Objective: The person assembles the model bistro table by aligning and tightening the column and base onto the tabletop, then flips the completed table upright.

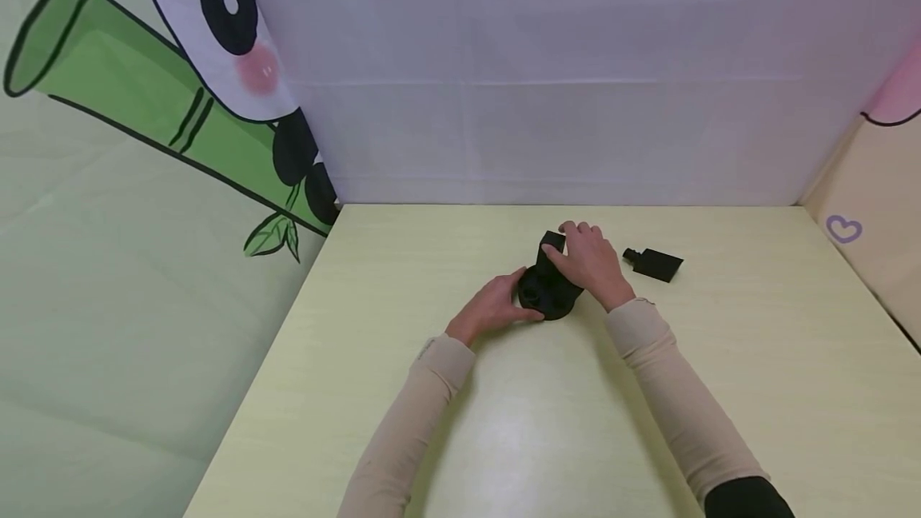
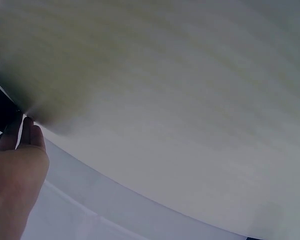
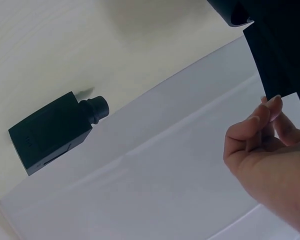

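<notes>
A black device with a rounded lower part (image 1: 547, 298) and a boxy upper part (image 1: 550, 245) stands on the table between both hands. My left hand (image 1: 495, 304) holds the rounded part from the left, with thumb near and fingers at the far side. At the upper part, my right hand (image 1: 592, 260) has its thumb and fingers spread over the right side. The right wrist view shows its fingertips pinching the edge of a flat black piece (image 3: 275, 65). Only a dark corner (image 2: 1, 107) appears beside the left fingers in the left wrist view. The device's exact kind is unclear.
A small black box with a round ribbed neck (image 1: 653, 264) lies on the pale wooden table (image 1: 755, 390), right of the right hand. Behind the table hangs a pale purple cloth (image 1: 576, 102). A printed cloth with a green bamboo pattern (image 1: 129, 78) covers the left side.
</notes>
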Demonstrator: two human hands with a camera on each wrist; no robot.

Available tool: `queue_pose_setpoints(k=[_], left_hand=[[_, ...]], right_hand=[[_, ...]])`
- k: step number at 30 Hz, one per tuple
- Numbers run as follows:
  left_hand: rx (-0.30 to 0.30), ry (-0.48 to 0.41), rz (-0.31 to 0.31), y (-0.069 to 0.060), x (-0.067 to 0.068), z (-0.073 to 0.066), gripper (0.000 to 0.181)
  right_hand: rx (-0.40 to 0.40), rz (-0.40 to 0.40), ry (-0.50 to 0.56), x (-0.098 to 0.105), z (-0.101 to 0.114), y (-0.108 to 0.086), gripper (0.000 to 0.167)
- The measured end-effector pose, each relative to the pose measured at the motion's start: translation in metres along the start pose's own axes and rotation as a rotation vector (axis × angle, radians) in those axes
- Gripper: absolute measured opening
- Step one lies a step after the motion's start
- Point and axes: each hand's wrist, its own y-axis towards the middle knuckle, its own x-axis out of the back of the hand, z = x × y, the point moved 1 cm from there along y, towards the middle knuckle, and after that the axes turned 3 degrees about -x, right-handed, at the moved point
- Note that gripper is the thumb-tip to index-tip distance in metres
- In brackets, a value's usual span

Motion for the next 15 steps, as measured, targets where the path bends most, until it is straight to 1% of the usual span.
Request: queue_pose_setpoints(k=[5, 9, 15], left_hand=[[-0.010, -0.005, -0.002, -0.0003, 0.0003, 0.0001, 0.076], [-0.016, -0.005, -0.006, -0.0005, 0.0006, 0.0001, 0.074], [-0.017, -0.008, -0.004, -0.0005, 0.0001, 0.0006, 0.076]], right_hand=[[0.000, -0.019, -0.016, 0.0010, -0.0012, -0.0005, 0.051], [-0.005, -0.033, -0.017, 0.0020, -0.0017, -0.0012, 0.053], [-0.018, -0.013, -0.033, 0.0023, -0.0034, -0.0024, 0.055]])
